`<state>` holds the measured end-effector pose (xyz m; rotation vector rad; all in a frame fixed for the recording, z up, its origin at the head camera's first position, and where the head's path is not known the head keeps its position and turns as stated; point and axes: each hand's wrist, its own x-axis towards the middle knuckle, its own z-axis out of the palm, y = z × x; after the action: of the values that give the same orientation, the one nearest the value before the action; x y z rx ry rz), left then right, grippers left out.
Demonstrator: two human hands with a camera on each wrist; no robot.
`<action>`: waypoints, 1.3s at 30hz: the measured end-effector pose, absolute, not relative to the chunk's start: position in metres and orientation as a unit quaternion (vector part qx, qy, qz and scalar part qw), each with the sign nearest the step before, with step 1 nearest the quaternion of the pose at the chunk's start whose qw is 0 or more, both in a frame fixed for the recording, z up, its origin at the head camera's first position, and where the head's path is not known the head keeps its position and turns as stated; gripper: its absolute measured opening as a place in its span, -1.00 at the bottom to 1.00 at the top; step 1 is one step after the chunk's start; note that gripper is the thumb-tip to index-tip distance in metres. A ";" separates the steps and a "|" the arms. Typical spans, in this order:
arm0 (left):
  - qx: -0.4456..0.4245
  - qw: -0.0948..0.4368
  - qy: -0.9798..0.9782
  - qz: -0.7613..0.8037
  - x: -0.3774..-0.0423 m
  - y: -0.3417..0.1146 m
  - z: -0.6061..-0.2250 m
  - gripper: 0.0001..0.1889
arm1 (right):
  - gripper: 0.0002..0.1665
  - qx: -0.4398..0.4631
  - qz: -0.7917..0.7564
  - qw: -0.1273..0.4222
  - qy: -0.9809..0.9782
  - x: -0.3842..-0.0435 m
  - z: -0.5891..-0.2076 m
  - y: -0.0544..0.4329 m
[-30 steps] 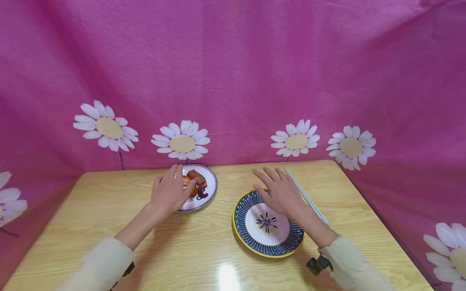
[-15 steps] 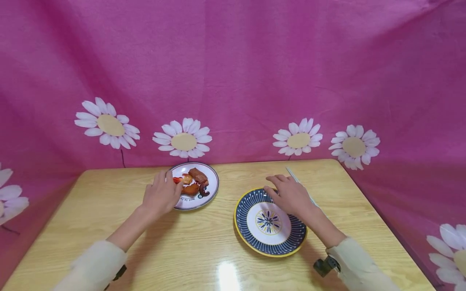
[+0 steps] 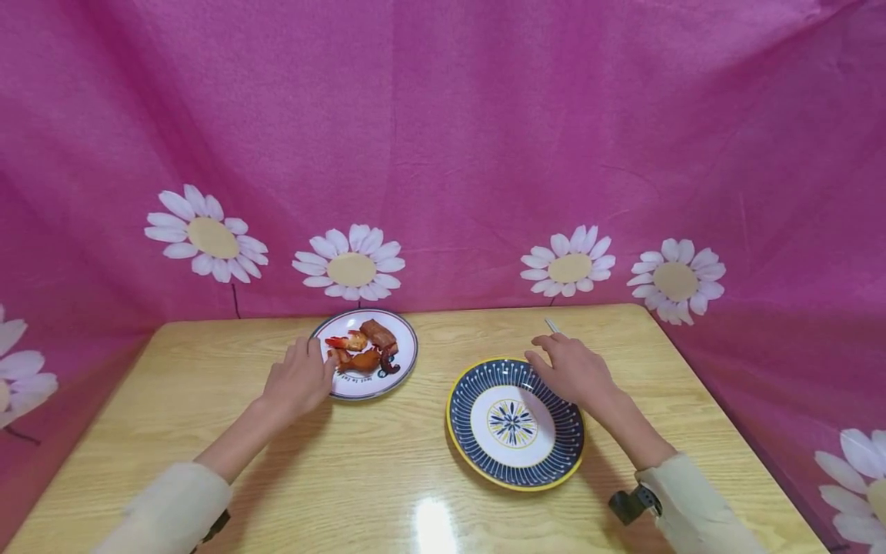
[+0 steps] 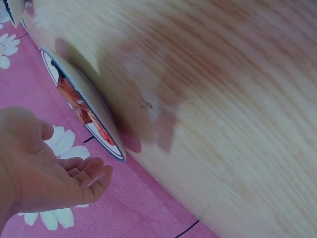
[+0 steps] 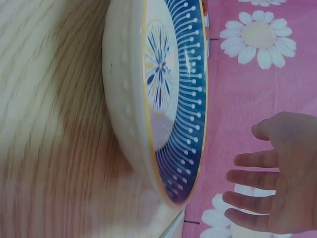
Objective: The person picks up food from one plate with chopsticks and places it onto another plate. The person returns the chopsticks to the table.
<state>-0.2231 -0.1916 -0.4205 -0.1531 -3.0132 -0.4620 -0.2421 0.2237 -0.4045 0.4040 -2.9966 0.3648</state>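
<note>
Hovering near the white shrimp plate [image 3: 407,346], my left grip [image 3: 299,382] hung loosely apart, my right grip [image 3: 573,372] apart too, near the navy-patterned plate [image 3: 513,424].

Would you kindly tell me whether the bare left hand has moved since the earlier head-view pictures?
Yes: against the round white dark-rimmed plate, the left hand has shifted left and down in the picture.

Matt, softly creased cloth [image 3: 443,138] fills 12 o'clock in the head view. The table [image 3: 401,462] looks like smooth, grained wood, glossy at 6 o'clock. Near 5 o'clock, the patterned plate [image 3: 514,454] resembles glazed ceramic; near 8, shiny food [image 3: 360,362] sits on a smooth plate [image 3: 410,348].
</note>
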 end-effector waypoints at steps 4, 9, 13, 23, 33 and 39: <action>-0.054 0.041 -0.988 -0.140 -0.223 -0.194 -0.422 -0.56 | -0.48 0.118 0.119 0.038 -0.985 -0.245 -0.406 0.231; -0.055 0.032 -0.991 -0.121 -0.225 -0.200 -0.426 -0.54 | -0.51 0.104 0.120 0.027 -0.987 -0.247 -0.412 0.242; -0.049 0.026 -0.991 -0.120 -0.229 -0.205 -0.430 -0.52 | -0.51 0.098 0.123 0.022 -0.987 -0.247 -0.415 0.251; -0.036 0.008 -0.992 -0.123 -0.231 -0.211 -0.432 -0.54 | -0.56 0.080 0.130 0.007 -0.988 -0.250 -0.423 0.267; -0.028 -0.011 -0.994 -0.103 -0.231 -0.213 -0.439 -0.54 | -0.55 0.064 0.116 -0.010 -0.991 -0.253 -0.437 0.285; -0.031 -0.007 -0.995 -0.097 -0.232 -0.216 -0.444 -0.53 | -0.50 0.061 0.117 -0.007 -0.991 -0.251 -0.442 0.295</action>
<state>-0.2324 -0.2164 -0.4444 -0.0976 -3.1387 -0.3047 -0.2512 0.2948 -0.4422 0.1915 -3.1271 0.3696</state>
